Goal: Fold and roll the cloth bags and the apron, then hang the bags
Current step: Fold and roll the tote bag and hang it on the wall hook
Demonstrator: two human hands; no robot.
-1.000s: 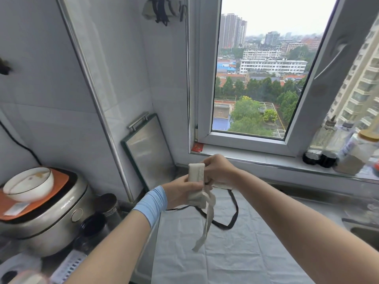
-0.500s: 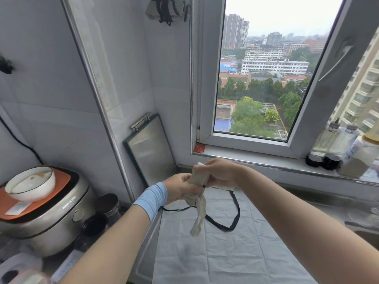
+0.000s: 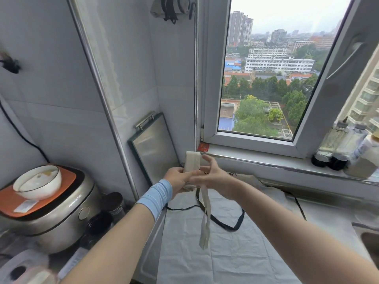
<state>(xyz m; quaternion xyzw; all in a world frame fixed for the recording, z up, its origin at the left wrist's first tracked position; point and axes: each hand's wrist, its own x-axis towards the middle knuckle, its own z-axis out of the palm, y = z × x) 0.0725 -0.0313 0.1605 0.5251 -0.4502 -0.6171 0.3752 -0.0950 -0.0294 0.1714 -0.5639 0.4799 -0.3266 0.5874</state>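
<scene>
A cream cloth bag (image 3: 192, 162), rolled into a tight bundle, stands upright between my two hands above the counter. My left hand (image 3: 178, 179) grips its lower part. My right hand (image 3: 213, 175) is pressed against the roll's right side with the fingers spread. The bag's long cream strap (image 3: 206, 219) hangs down loose below the hands. A pale apron (image 3: 221, 251) with black ties (image 3: 227, 224) lies spread flat on the counter underneath. Another rolled bag (image 3: 171, 6) with black straps hangs high on the wall.
A rice cooker (image 3: 55, 210) with a white bowl (image 3: 38, 181) on top stands at the left. A steel board (image 3: 153, 146) leans in the corner. Bottles (image 3: 346, 148) line the window sill at right. A sink edge (image 3: 367, 236) shows at far right.
The roll went from upright to tilted and back to upright. My right hand slid from the top of the roll to its side and opened its fingers. The strap hangs lower.
</scene>
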